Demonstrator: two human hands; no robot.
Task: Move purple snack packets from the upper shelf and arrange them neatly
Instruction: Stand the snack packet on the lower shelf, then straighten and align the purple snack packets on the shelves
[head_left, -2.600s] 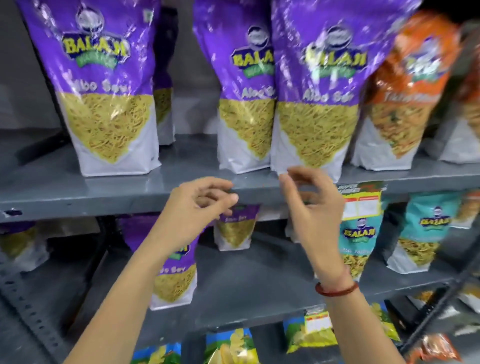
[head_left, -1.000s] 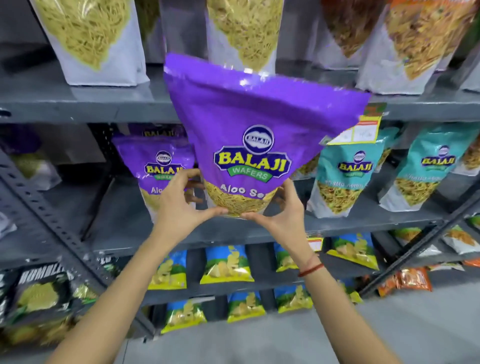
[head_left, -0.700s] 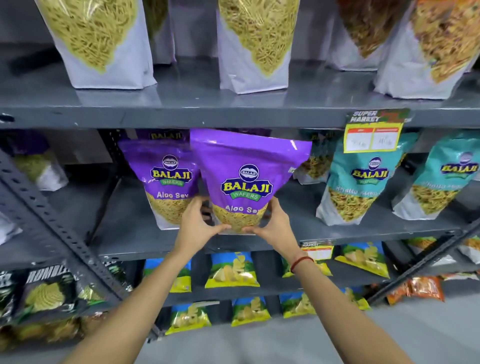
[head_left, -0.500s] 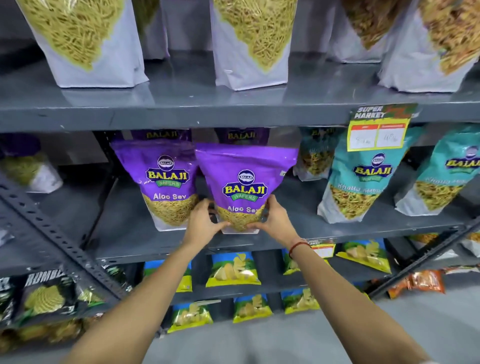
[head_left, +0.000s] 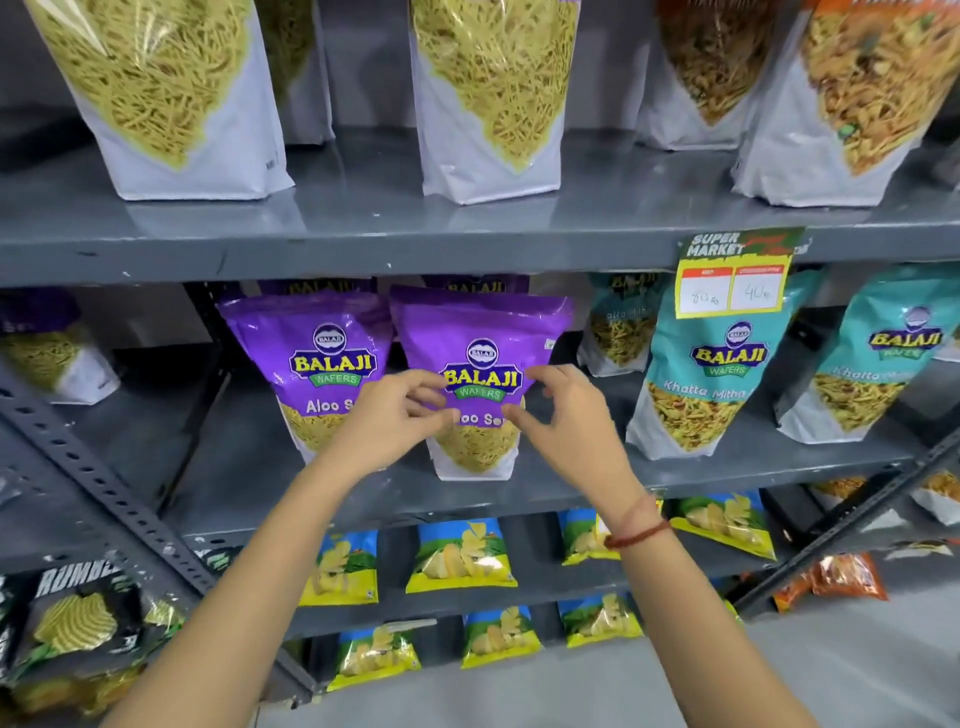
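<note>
Two hands loose-fingered before a purple packet on the middle shelf.

Left hand (head_left: 387, 423) and right hand (head_left: 563, 415) released, fingers curled and spread, grasping nothing, just in front of the upright purple packet (head_left: 480, 384) near the front edge of the middle shelf (head_left: 545, 491); beside it to the left, a second purple packet (head_left: 311, 364); farther up, the upper shelf (head_left: 363, 228) with taller packs.
</note>
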